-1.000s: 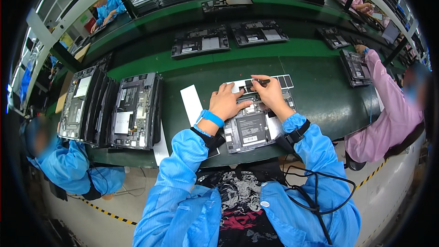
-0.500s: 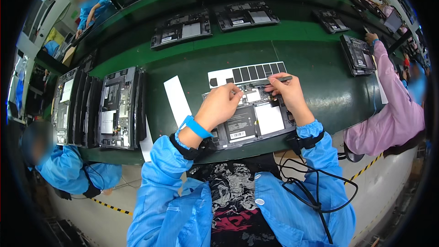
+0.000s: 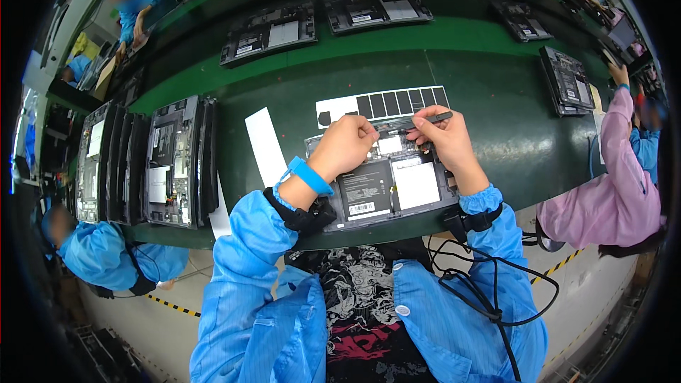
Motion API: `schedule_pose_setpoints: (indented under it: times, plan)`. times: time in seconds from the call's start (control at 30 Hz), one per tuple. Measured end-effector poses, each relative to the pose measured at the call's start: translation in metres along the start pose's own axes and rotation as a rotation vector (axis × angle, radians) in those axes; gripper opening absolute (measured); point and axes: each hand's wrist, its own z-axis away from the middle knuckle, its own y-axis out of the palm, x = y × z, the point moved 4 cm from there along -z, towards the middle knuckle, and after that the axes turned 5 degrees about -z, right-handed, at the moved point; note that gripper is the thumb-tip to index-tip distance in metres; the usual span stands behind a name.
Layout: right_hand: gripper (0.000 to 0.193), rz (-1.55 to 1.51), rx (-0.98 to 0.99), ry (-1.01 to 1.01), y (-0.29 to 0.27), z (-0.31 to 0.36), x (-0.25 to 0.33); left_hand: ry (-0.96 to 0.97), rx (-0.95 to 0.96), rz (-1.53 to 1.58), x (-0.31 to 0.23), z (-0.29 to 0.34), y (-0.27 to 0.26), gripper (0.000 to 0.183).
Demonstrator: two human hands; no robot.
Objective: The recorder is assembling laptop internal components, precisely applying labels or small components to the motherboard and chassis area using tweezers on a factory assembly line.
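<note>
An opened laptop-like device (image 3: 365, 218) lies flat before me at the table's near edge, its dark battery, a white panel and circuit boards exposed. My left hand (image 3: 346, 145) rests over its far left part, thumb and fingers pinched together; whatever they hold is too small to make out. Between the thumb and fingers of my right hand (image 3: 445, 138) is a slim dark pair of tweezers (image 3: 441, 118), lying nearly level and pointing left along the device's far edge. Just beyond is a white sheet with black adhesive pads (image 3: 386, 103).
A white strip (image 3: 266, 147) lies left of the device. Stacks of similar devices (image 3: 170, 163) stand on edge at left. More lie on the green table's far side (image 3: 269, 32) and at right (image 3: 567, 85). A co-worker's pink sleeve (image 3: 621, 128) is at right. Black cable (image 3: 489, 305) hangs by my right arm.
The whole view has shifted slightly. Both my hands stay over the device's far edge, still pinching. At right, the co-worker in pink has shifted, with a hand still raised near the devices.
</note>
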Motion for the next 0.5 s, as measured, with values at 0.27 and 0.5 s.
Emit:
schedule_pose_setpoints:
  times: [0.27, 0.5]
  plan:
    - [0.014, 0.044, -0.015, -0.009, 0.001, 0.001, -0.002, -0.088, -0.052, -0.175, -0.007, -0.008, 0.003, 0.026]
    - [0.013, 0.088, -0.013, -0.008, 0.004, 0.001, -0.002, -0.12, -0.023, -0.196, -0.011, -0.014, 0.002, 0.029]
